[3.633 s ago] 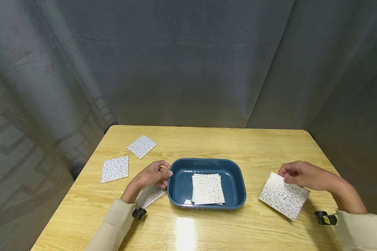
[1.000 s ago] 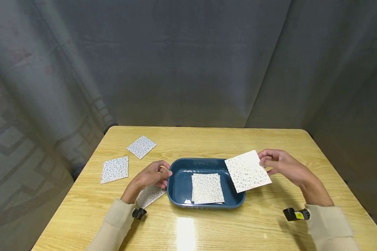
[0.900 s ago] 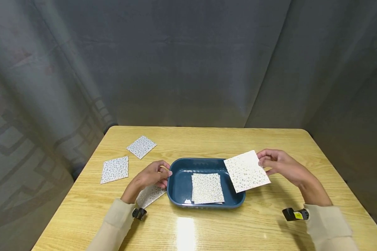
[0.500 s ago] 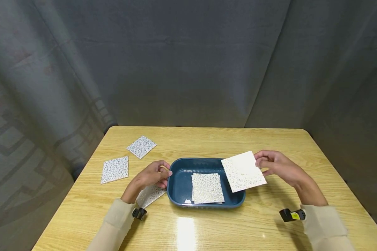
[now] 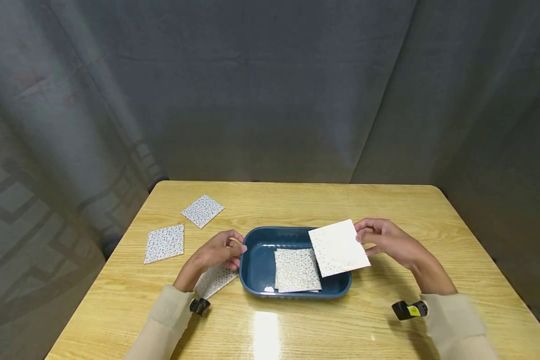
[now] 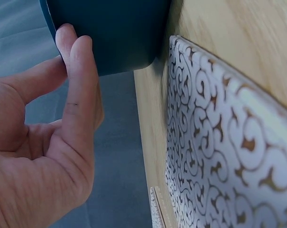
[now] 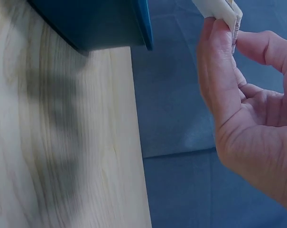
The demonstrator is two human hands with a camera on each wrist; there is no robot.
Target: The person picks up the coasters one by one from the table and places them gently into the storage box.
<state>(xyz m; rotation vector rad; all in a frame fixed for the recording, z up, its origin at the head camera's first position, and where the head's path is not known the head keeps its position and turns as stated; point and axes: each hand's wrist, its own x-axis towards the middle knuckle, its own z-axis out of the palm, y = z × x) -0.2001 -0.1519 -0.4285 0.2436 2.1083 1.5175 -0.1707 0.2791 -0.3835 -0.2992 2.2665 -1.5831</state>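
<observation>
In the head view, my right hand [image 5: 387,241] pinches a square white scroll-patterned coaster [image 5: 339,248] by its right edge, thumb against fingers. The coaster is tilted above the right side of a dark blue rectangular tray [image 5: 257,280], and glare washes out much of its pattern. Inside the tray lies a small stack of similar coasters [image 5: 297,270]. At the tray's left end my left hand [image 5: 218,250] pinches the rim between thumb and fingers. The left wrist view shows those fingers on the tray wall [image 6: 119,38]; the right wrist view shows the held coaster's corner [image 7: 224,13].
Two more patterned coasters, a far one [image 5: 203,211] and a nearer one [image 5: 164,243], lie on the wooden table [image 5: 414,205] at left. Another coaster [image 5: 216,281] lies partly under my left hand, beside the tray. Grey curtains [image 5: 261,100] hang behind the table.
From the right side of the table, my right hand has brought the coaster left over the tray, and it keeps drifting left. The left hand and tray stay practically still.
</observation>
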